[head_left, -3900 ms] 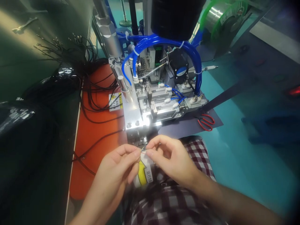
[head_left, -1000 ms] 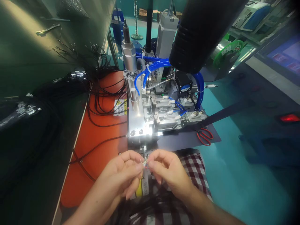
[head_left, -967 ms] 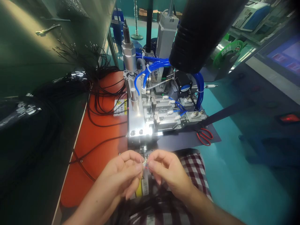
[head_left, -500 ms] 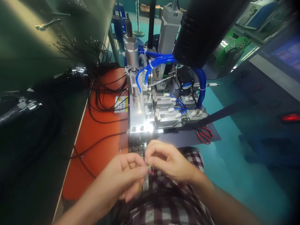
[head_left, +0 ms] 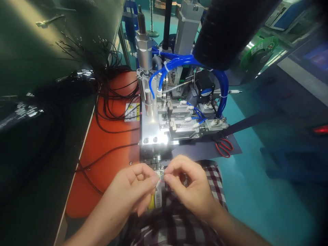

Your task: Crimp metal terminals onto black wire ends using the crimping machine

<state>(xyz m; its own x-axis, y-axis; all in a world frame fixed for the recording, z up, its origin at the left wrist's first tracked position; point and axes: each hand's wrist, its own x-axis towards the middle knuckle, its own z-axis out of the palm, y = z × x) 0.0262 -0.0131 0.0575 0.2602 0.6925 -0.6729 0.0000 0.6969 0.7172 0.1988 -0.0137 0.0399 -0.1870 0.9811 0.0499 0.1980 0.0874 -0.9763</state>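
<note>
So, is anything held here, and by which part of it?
Yes: the left hand pinches wires. The right hand is close against them, but its grip is unclear. Which part of the wires is held can't be told.

Red-handled tool (head_left: 224,148), green-rimmed spool (head_left: 260,50), warning label (head_left: 132,112)

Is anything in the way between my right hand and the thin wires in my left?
Nothing visible: the right hand is right up against the thin wires pinched in the left hand. Whether it grips a strand is too small to tell.
</note>
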